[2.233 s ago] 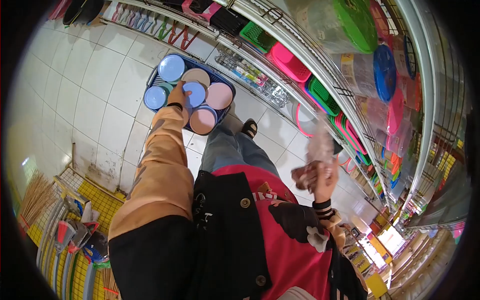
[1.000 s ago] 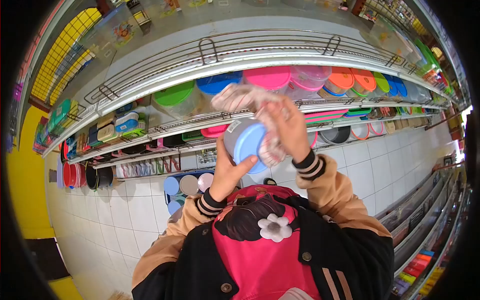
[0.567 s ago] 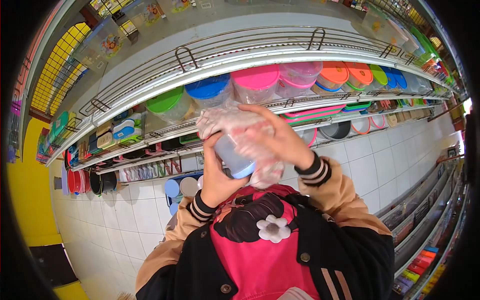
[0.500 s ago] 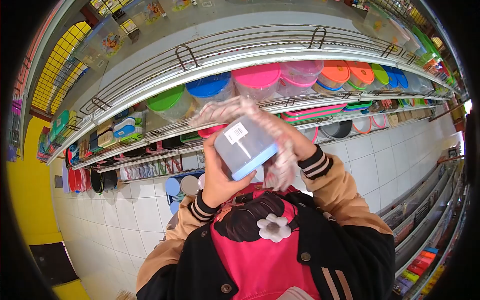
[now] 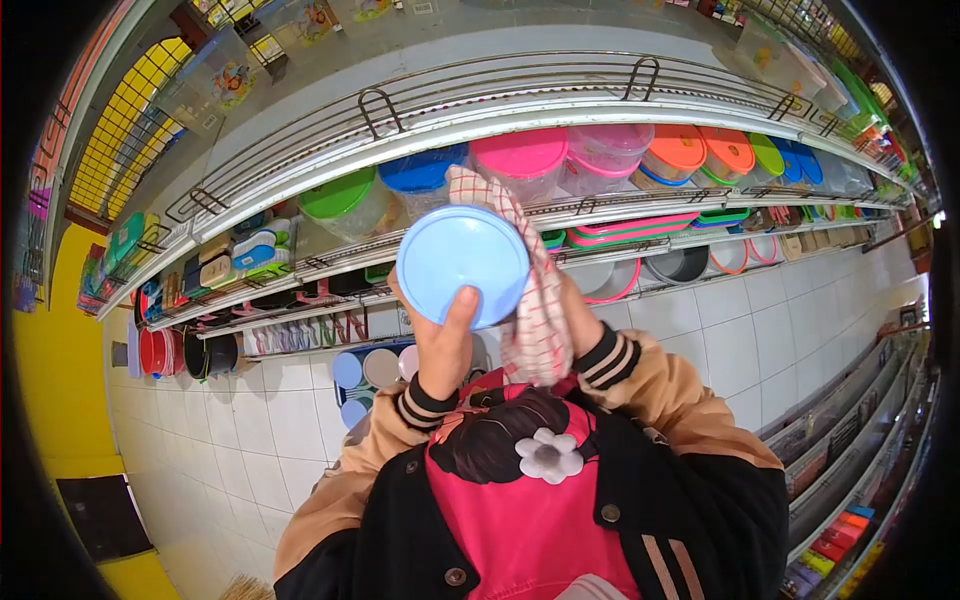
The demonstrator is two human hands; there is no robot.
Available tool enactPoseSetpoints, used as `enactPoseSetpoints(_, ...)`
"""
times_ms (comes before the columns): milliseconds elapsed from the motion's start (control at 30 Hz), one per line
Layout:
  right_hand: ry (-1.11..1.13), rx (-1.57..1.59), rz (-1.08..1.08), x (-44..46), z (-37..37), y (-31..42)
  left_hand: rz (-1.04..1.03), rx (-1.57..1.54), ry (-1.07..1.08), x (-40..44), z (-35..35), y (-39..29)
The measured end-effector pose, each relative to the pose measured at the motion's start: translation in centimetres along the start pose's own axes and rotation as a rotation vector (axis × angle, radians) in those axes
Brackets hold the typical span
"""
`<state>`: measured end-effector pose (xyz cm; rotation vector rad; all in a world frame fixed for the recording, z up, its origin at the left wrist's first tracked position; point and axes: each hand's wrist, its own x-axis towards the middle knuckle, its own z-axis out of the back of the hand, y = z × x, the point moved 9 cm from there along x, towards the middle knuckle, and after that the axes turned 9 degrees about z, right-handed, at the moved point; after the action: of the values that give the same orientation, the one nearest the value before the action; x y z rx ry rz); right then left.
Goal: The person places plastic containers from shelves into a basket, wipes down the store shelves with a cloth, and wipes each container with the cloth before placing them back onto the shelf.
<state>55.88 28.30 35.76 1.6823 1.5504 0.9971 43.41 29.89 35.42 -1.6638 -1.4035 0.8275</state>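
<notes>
My left hand (image 5: 446,345) grips a round plastic container, its light blue lid (image 5: 463,262) facing up toward me and my thumb pressed on the lid's near edge. Against the container's right side lies a white cloth with red checks (image 5: 537,300). My right hand (image 5: 577,314) holds this cloth from behind, and most of its fingers are hidden by the fabric. The container's clear body is out of sight under the lid.
Ahead, a wire-edged shelf (image 5: 420,120) spans the view, with lidded tubs such as a pink-lidded one (image 5: 518,150) below it. Blue and beige lidded containers (image 5: 380,368) stand low on the left. Another rack (image 5: 850,440) rises at the right, and broom bristles (image 5: 246,588) show at bottom left.
The container has turned from its side, where a barcode label showed, to lid facing me. The cloth has shifted from over its far side to along its right side.
</notes>
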Motion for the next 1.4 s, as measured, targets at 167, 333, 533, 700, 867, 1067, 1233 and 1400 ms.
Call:
enactPoseSetpoints(167,-0.165,-0.342,0.306,0.3,4.1,1.2,0.035,0.091,0.033,0.7,1.8,0.4)
enactPoseSetpoints(333,-0.165,-0.426,0.473,0.9,2.1,5.6,0.484,-0.066,0.211,-0.6,-1.5,1.8)
enactPoseSetpoints(533,-0.143,-0.916,0.779,-1.9,-1.6,4.0,0.682,-0.621,0.346,-0.6,-3.6,2.9)
enactPoseSetpoints(700,-0.160,-0.764,0.729,-0.6,1.1,4.7,0.690,-0.323,0.254,-1.6,-2.7,3.5)
enactPoseSetpoints(867,-0.208,0.069,0.103,2.0,5.8,3.1,0.616,-0.119,0.371,-2.8,-3.6,4.2)
enactPoseSetpoints(1067,0.102,-0.948,0.552,-0.7,-1.3,7.7,0.417,0.247,0.336,-0.8,0.1,5.9)
enactPoseSetpoints(1233,-0.116,-0.619,0.461,-0.4,2.7,6.8,0.030,0.629,0.488,-0.4,-5.4,0.5)
enactPoseSetpoints(1400,-0.293,-0.411,0.464,-1.3,5.5,8.4,-0.160,0.920,0.492,0.6,-7.6,-0.1)
